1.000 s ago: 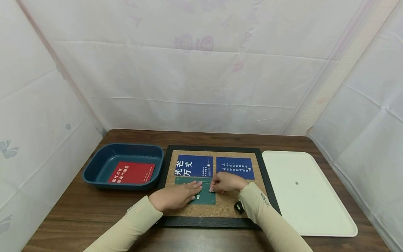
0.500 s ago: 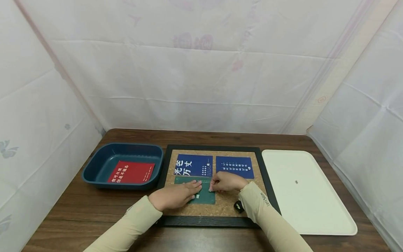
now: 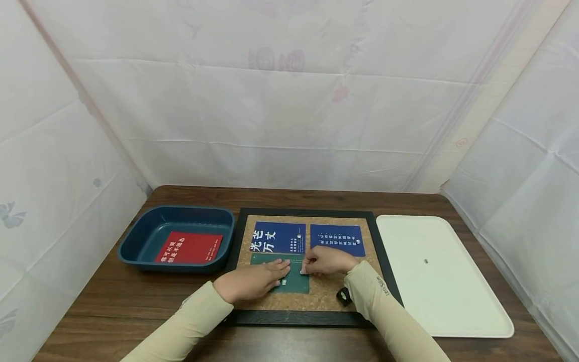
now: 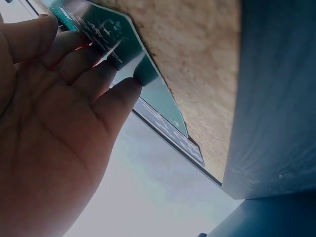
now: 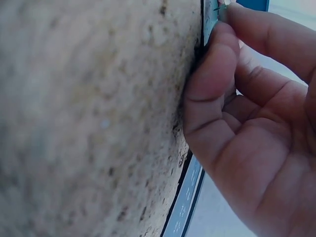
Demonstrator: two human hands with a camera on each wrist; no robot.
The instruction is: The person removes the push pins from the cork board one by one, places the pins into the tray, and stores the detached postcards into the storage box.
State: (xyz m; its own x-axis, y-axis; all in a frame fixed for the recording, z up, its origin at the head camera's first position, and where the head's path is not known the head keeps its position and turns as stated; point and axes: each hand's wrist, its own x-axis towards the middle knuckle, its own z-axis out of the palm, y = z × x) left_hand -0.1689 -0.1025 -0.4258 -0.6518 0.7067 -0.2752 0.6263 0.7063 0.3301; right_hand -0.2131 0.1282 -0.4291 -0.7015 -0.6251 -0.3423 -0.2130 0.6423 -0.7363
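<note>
A green card (image 3: 296, 284) lies on the cork board (image 3: 325, 301), below a blue card (image 3: 285, 236) with large white characters. My left hand (image 3: 253, 281) rests on the green card with its fingers extended; in the left wrist view the fingertips (image 4: 129, 85) touch its glossy surface. My right hand (image 3: 330, 261) pinches a small push pin (image 5: 224, 6) between thumb and index finger at the green card's right edge. Most of the pin is hidden by the fingers. Another blue card (image 3: 336, 239) lies just beyond the right hand.
A blue basin (image 3: 149, 226) with a red card (image 3: 190, 247) in it stands left of the board. To the right lies a white tray (image 3: 443, 296) bearing a tiny metallic thing (image 3: 426, 261). A small black object (image 3: 344, 296) is beside the right cuff.
Almost nothing differs: both hands keep their places on the green card, and the right fingers stay pinched at its edge. The head view has shifted very slightly.
</note>
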